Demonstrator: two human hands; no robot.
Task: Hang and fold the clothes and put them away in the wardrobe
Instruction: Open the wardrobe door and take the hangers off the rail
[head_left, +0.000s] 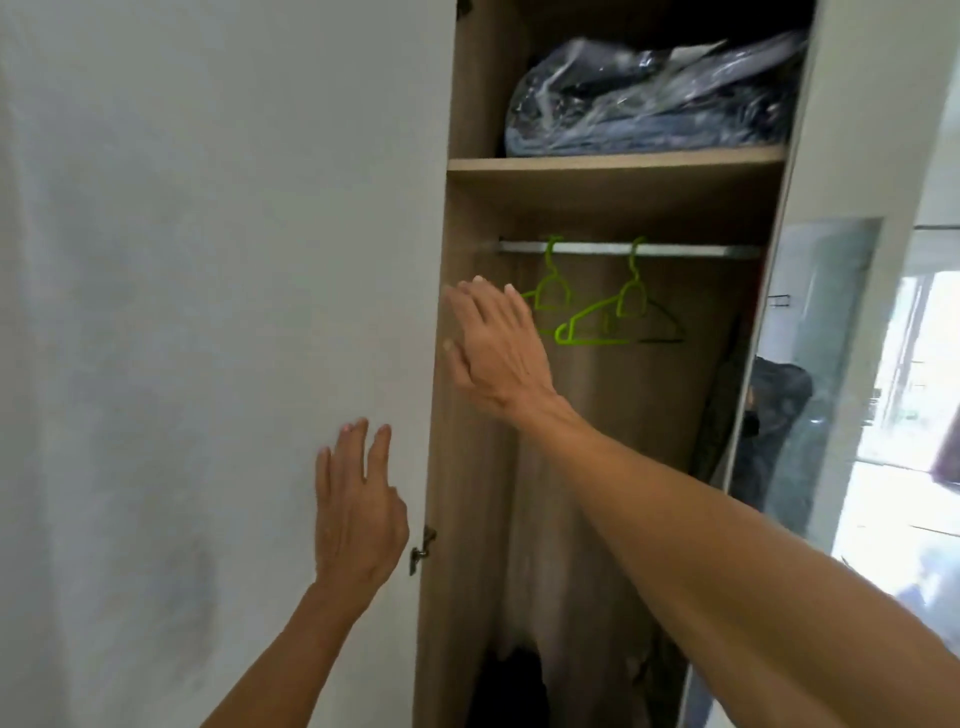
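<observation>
Both hands up at the open wardrobe.

The left hand is flat, fingers spread, against or just off the white door on the left. The right hand, fingers straight and loose, reaches by that door's edge, holding nothing. Two green hangers hang bare on the rail, just right of it. On the shelf above lies a plastic-wrapped bundle, any print on it too blurred to read. Dark clothes lie low inside.
</observation>
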